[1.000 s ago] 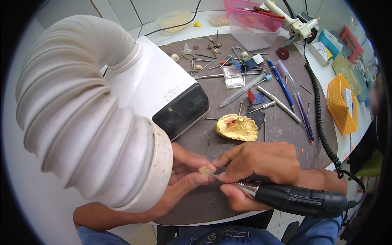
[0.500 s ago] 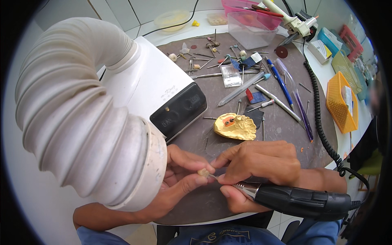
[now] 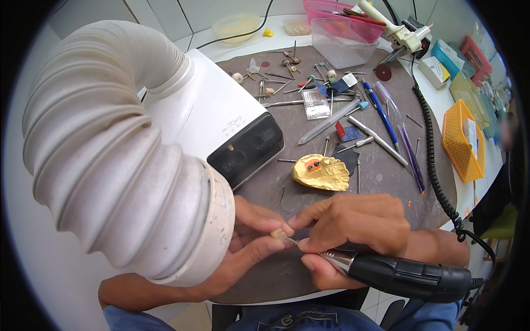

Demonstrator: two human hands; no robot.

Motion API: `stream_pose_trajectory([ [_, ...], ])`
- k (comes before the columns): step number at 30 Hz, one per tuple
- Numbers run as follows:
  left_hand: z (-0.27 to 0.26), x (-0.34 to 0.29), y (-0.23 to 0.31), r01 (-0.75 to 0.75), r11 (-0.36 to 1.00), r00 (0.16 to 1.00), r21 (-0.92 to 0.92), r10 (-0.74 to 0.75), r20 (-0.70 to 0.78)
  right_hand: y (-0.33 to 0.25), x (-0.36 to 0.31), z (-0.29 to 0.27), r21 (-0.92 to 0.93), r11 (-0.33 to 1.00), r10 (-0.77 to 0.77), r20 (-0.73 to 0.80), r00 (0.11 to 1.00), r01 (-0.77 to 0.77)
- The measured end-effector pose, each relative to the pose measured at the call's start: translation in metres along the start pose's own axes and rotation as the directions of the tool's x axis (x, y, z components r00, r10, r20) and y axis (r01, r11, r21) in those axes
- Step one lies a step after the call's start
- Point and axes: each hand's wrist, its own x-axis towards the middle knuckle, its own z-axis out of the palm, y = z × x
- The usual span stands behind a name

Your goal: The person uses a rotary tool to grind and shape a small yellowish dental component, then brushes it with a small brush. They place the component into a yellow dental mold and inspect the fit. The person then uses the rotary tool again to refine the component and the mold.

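Between the thumb and fingertips of my left hand (image 3: 255,234) is a small cream-coloured dental crown (image 3: 278,235). My right hand (image 3: 353,226) grips a black dental handpiece (image 3: 408,274) with a metal nose, its thin bur (image 3: 291,241) touching or nearly touching the crown. The tips of both hands meet close to the crown. Just beyond them on the brown mat rests a yellow plaster dental model (image 3: 323,174) with an orange-pink patch holding two dark round spots. Part of my left hand is hidden behind the wide end of a ribbed white hose (image 3: 187,220).
The hose joins a white box-shaped machine (image 3: 204,116) at left. Burs, a blue pen (image 3: 381,116) and a purple toothbrush (image 3: 400,127) lie across the brown mat (image 3: 259,281). A coiled black cord (image 3: 430,149) hangs at right, beside a yellow basket (image 3: 461,143). A pink bin (image 3: 326,11) stands behind.
The whole scene has shifted very slightly right and down in the picture. Both hands keep their hold, and the bur stays at the crown.
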Motion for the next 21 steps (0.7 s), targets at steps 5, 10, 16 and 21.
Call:
stream_pose_trajectory([
  [5,-0.0007,-0.0013,-0.0004,-0.003,1.000,1.000,0.006,0.003,-0.011,0.0023,-0.0003,0.0025,-0.009,1.000,0.002,-0.002,1.000,-0.002],
  [10,-0.0001,0.0005,-0.0006,-0.012,1.000,1.000,-0.002,0.012,0.007,0.0008,-0.0011,0.0022,-0.032,0.999,0.006,-0.015,1.000,-0.006],
  [16,-0.0021,0.0001,0.0026,-0.002,0.996,1.000,0.091,0.001,0.013,0.0006,-0.0019,0.0031,-0.015,1.000,0.011,-0.017,1.000,-0.012],
  [21,0.0008,0.0004,-0.0009,-0.027,1.000,1.000,-0.004,0.027,-0.009,0.0007,-0.0015,0.0032,-0.015,1.000,0.008,-0.020,1.000,-0.008],
])
